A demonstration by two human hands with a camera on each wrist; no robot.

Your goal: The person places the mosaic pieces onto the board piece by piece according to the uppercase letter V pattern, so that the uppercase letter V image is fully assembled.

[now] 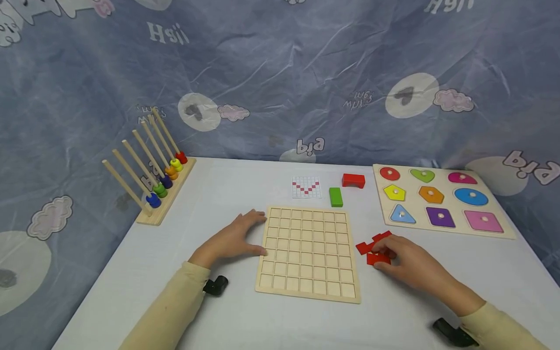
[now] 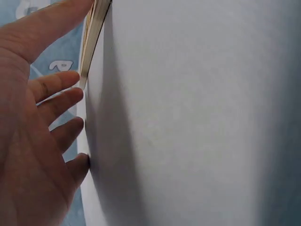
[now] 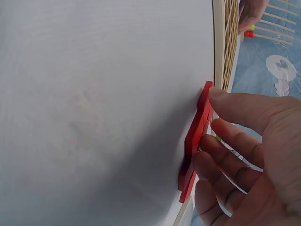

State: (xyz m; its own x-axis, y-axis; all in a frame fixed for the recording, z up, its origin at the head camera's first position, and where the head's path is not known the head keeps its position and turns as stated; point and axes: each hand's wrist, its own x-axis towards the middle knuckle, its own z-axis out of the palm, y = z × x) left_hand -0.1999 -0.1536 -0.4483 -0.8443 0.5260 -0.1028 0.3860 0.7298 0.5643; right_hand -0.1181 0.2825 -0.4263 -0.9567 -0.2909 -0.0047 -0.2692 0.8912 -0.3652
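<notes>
A square wooden grid board [image 1: 307, 253] with bare cells lies in the middle of the white table. At its left edge is my left hand [image 1: 234, 238], thumb and fingers spread apart and fingertips right at the rim. To the right of the board lies a small cluster of flat red square tiles [image 1: 362, 248]. My right hand [image 1: 409, 260] reaches over them, thumb and fingertips touching the tiles and partly hiding them. In the right wrist view the red tiles [image 3: 190, 141] lie flat on the table under loosely bent fingers.
Behind the board are a pattern card [image 1: 306, 187] with a red V of squares, a green block [image 1: 336, 197] and a red bridge-shaped block [image 1: 353, 180]. A shape puzzle board [image 1: 446, 228] lies at the back right. A peg stand [image 1: 170, 194] with coloured beads stands at the left.
</notes>
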